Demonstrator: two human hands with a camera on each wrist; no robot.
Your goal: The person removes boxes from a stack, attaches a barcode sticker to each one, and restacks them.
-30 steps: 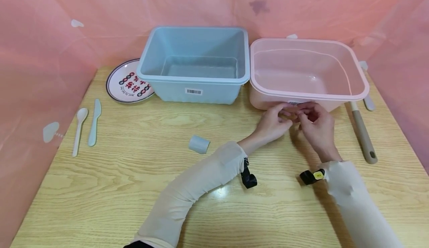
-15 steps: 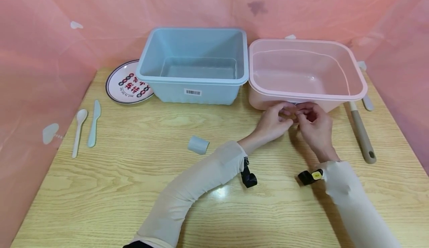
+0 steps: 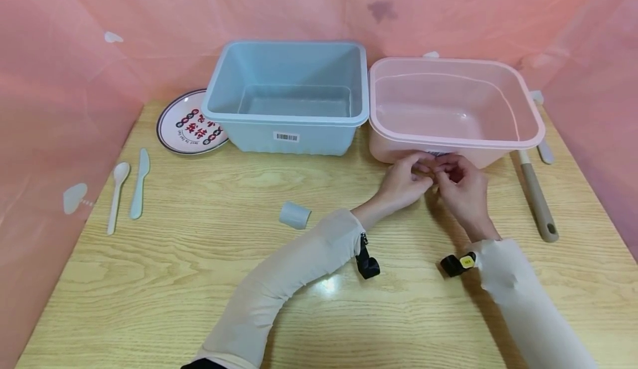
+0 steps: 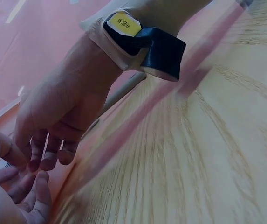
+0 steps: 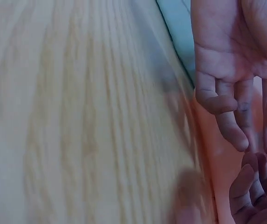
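Note:
Both hands meet at the front wall of the pink tub (image 3: pixel 498 146), just below its barcode label (image 3: pixel 437 154). My left hand (image 3: pixel 405 182) and my right hand (image 3: pixel 464 189) have bent fingers, with their fingertips close together or touching. In the left wrist view, the right hand (image 4: pixel 58 107) reaches down towards the left hand (image 4: pixel 0 200), and both have curved fingers. The right wrist view shows the left hand (image 5: pixel 231 60) above the fingers of the right hand (image 5: pixel 252 191). Whether a thumb and finger pinch the label is hidden.
A blue tub (image 3: pixel 289 119) stands left of the pink one, partly over a printed plate (image 3: pixel 184 131). A spoon (image 3: pixel 118 189) and a knife (image 3: pixel 140 186) lie at left. A grey cup (image 3: pixel 295 215) lies mid-table. A grey-brown handle (image 3: pixel 538 200) sticks out at right.
My right hand has shifted slightly left, closer to the left hand. The left hand has hardly moved, and the tubs stay where they were.

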